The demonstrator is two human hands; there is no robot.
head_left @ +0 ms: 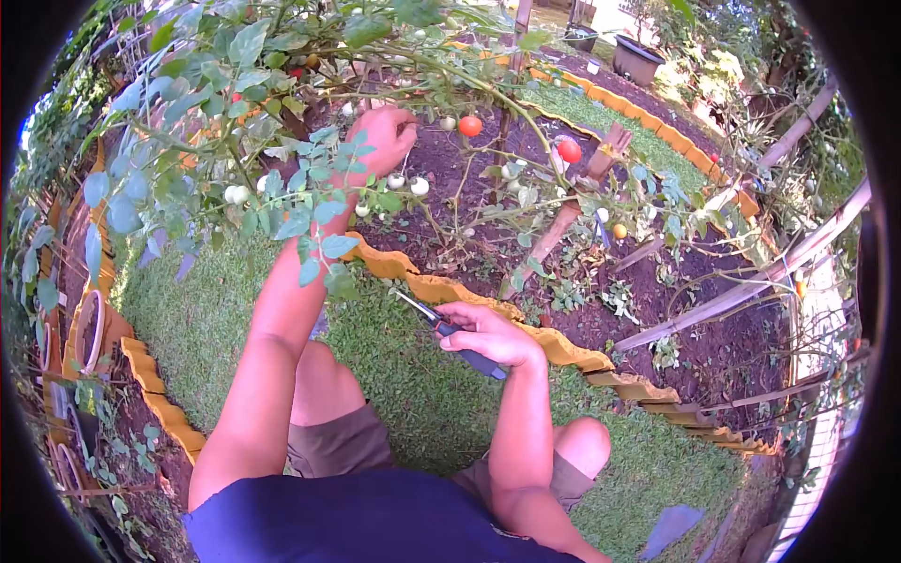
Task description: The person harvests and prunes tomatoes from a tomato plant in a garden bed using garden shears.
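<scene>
My left hand reaches up into the tomato plant, its fingers curled inward. Whatever they may hold is hidden. Just below and beside it hang pale green tomatoes, and a red tomato is to its right. My right hand is lower, over the grass, closed around the dark handles of a pair of pruning snips. The thin metal tip of the snips points up and left, apart from the plant. Another red tomato hangs farther right, with an orange tomato below it.
A wavy yellow border separates the grass from the dark soil bed. Wooden stakes and a long leaning pole stand among the stems. A planter pot sits at the back. My knees are bent below.
</scene>
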